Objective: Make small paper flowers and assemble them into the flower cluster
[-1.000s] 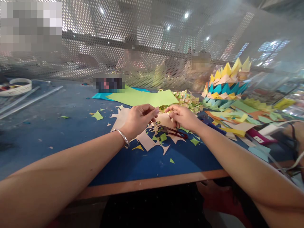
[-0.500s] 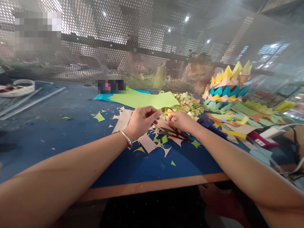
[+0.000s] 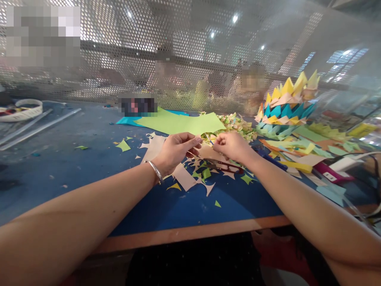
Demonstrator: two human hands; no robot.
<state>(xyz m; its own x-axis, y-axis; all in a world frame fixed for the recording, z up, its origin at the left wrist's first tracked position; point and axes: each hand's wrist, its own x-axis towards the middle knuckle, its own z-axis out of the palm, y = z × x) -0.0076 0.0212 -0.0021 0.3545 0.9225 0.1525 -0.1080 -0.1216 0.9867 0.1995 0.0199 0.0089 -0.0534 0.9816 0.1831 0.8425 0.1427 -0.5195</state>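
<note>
My left hand (image 3: 181, 147), with a silver bangle at the wrist, is closed in a pinch above pink paper (image 3: 184, 176); what it grips is too small to name. Facing it across a small gap, my right hand (image 3: 230, 146) is also pinched, with a thin, small piece showing at its fingertips that I cannot make out. Below my right hand lie dark red-handled scissors (image 3: 229, 167) among pink and green paper scraps (image 3: 206, 173). Behind both hands are a light green sheet (image 3: 184, 124) and a heap of small folded paper pieces (image 3: 238, 124).
On the right stand stacked crowns of pointed folded paper (image 3: 287, 109), beside paper strips and a magenta-and-white power strip (image 3: 330, 172). Clear rods (image 3: 41, 129) and a white tape roll (image 3: 29, 109) lie at the left. A perforated metal screen (image 3: 133, 75) rises behind the table.
My right hand has moved slightly right and up, away from my left hand, and a thin piece now shows between them. My left hand has barely moved.
</note>
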